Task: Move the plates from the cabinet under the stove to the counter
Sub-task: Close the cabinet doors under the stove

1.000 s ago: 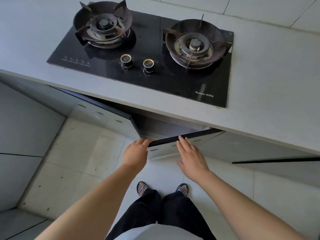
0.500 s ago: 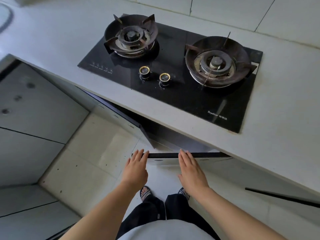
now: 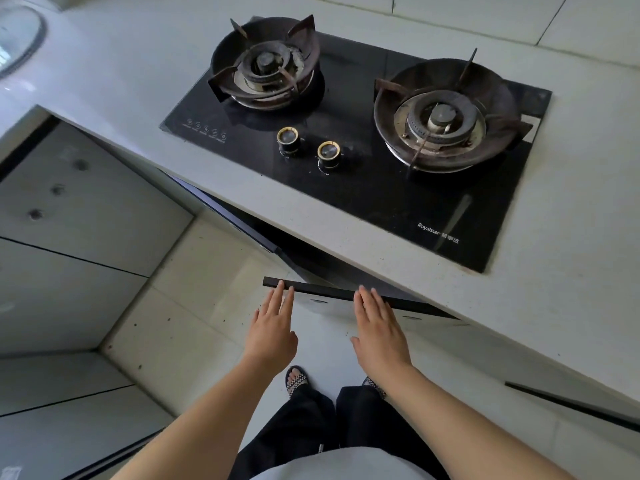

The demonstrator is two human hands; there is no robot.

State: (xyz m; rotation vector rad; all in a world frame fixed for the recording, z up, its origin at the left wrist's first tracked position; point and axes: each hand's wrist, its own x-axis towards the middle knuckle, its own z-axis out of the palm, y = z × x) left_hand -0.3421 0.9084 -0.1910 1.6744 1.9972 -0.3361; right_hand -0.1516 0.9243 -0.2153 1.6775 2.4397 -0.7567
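Observation:
Below the black two-burner stove [image 3: 363,188] the cabinet stands with both doors swung out. The right door [image 3: 322,292] shows its dark top edge toward me. My left hand [image 3: 272,327] reaches to that edge near its left end with straight fingers. My right hand [image 3: 379,329] lies flat with straight fingertips at the same edge, further right. The left door [image 3: 228,213] hangs open under the counter edge. The inside of the cabinet is dark and hidden by the grey counter [image 3: 568,258]. No plates are visible.
A round glass lid [image 3: 17,39] lies on the counter at the far left. More grey cabinet fronts [image 3: 79,216] run along the left side. Pale floor tiles [image 3: 180,306] lie below, with my sandalled feet [image 3: 296,379] close to the open doors.
The right door has swung further out toward me. My left hand's fingers went from curled on the door edge to straight. The view has shifted left and back.

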